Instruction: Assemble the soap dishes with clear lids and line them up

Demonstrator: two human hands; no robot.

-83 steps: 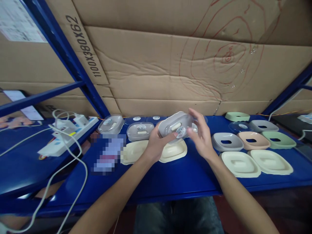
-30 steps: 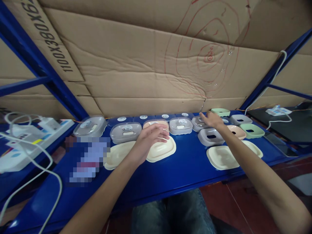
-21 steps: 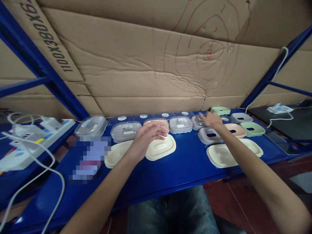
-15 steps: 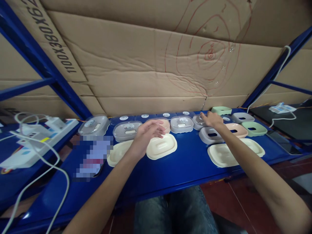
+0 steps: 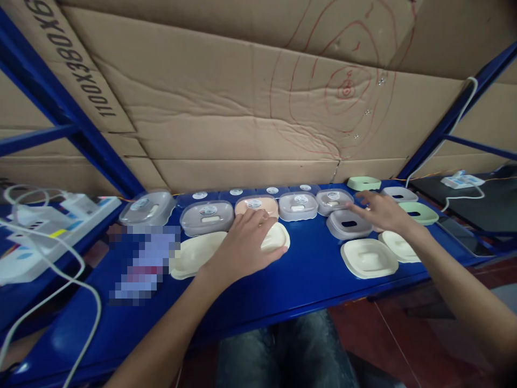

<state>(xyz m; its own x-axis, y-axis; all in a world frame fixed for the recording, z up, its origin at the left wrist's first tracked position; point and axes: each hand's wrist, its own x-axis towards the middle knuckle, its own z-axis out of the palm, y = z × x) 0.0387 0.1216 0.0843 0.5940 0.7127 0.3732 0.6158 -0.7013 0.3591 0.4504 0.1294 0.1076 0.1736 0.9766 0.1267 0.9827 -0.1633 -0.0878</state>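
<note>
My left hand (image 5: 250, 242) spreads over a cream oval plastic base (image 5: 278, 236), thumb by its right side and fingers toward its far edge; whether it grips is unclear. Just beyond the fingertips is a peach box (image 5: 247, 203) with a clear, stickered lid. Another cream base (image 5: 194, 256) lies left of this hand. My right hand (image 5: 382, 211) hovers with fingers apart, mostly hiding a peach slotted shell. Near its fingertips are a grey slotted shell (image 5: 343, 229) and a grey lidded box (image 5: 333, 203). Two cream bases, one (image 5: 368, 258) nearer me, lie below that hand.
Grey lidded boxes (image 5: 208, 218) stand in a row, with several stickered clear lids (image 5: 270, 192) behind. Green shells (image 5: 422, 214) sit at right. A blurred-out phone-like item (image 5: 145, 264), a power strip (image 5: 81, 231) and cables are at left. Cardboard (image 5: 210, 108) walls the back.
My left hand has come down over the cream base with its fingers spread. My right hand has left the grey lidded box and moved right, above the peach shell. The view has shifted slightly.
</note>
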